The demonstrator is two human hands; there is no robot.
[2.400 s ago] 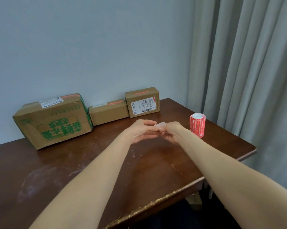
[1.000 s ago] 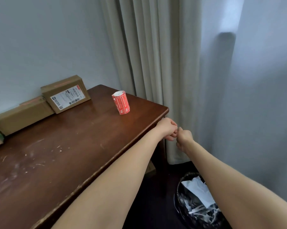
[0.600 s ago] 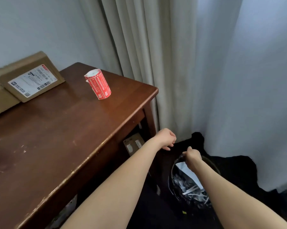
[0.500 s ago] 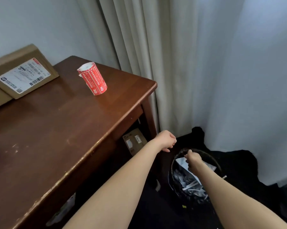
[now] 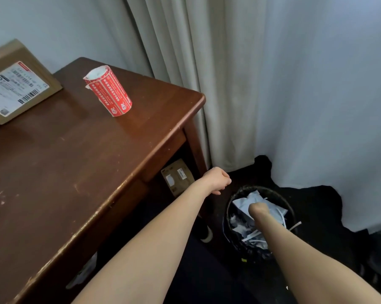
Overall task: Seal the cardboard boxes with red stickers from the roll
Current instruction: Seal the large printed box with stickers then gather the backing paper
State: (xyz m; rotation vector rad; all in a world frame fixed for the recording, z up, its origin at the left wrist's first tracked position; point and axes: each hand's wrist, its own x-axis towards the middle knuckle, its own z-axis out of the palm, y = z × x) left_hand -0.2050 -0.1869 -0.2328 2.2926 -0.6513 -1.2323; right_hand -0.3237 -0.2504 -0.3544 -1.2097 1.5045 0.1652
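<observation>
The red sticker roll [image 5: 108, 93] stands upright near the far right corner of the brown table [image 5: 75, 163]. A cardboard box [image 5: 16, 84] with a white shipping label lies at the table's back left, cut off by the frame edge. My left hand [image 5: 218, 181] hangs beyond the table's right corner, curled into a loose fist with nothing visible in it. My right hand [image 5: 258, 210] reaches down into the mouth of a black waste bin [image 5: 272, 191] on the floor. Its fingers point away from me and are hidden.
The bin holds white paper scraps. Another small cardboard box [image 5: 177, 176] sits under the table by its leg. Pale curtains [image 5: 196, 73] hang behind the table corner. A dark cloth covers the floor around the bin.
My view swung from the tabletop right and down to the bin. Both hands left the table; the right hand dropped into the bin while the left stayed by the table corner.
</observation>
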